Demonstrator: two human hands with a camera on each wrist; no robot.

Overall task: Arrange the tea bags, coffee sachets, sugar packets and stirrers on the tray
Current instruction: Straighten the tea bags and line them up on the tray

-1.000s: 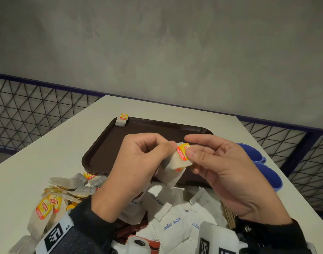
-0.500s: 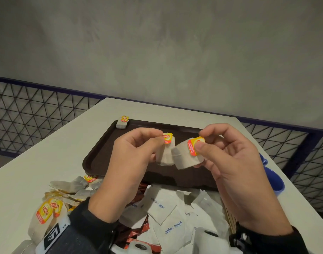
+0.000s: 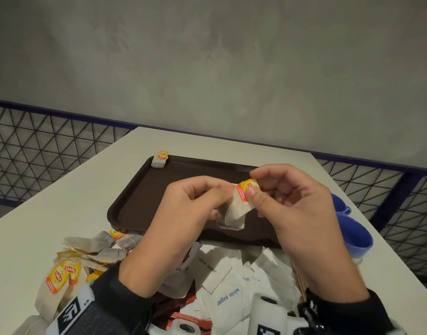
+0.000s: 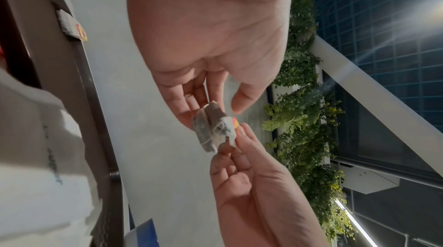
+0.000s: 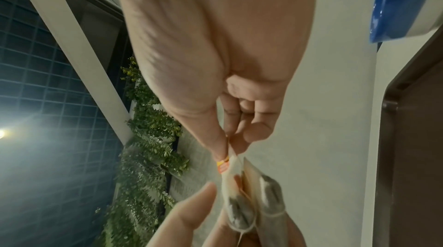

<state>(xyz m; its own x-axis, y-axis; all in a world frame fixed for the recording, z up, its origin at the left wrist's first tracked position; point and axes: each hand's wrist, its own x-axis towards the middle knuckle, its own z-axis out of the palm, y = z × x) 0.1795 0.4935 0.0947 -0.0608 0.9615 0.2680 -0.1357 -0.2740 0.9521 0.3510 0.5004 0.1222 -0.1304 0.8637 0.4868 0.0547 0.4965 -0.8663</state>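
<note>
Nearest me: sugar packets (image 3: 228, 284), flat white paper with blue print, heaped loose on the surface (image 3: 50, 204); red-brown sachets (image 3: 183, 315) below them, mostly covered and cut off by the frame edge. To the left, loose tea bags (image 3: 94, 247), limp grey filter paper with yellow-red card tags. Thin wooden stirrers (image 3: 300, 284) show as a sliver beside my right wrist.

Above the pile: my left hand (image 3: 181, 213) and right hand (image 3: 297, 209), both curled and pinching two held bags (image 3: 234, 211) over the tray's near part. The right thumb presses a tag; the left hand's grip point is hidden behind its own fingers. I cannot tell if the strings are tangled.

Beyond: tray (image 3: 159, 189), dark brown, smooth, rounded corners. One bag (image 3: 160, 159) leans on its far-left rim. Right: two blue cups (image 3: 355, 235), partly hidden by my hand.
</note>
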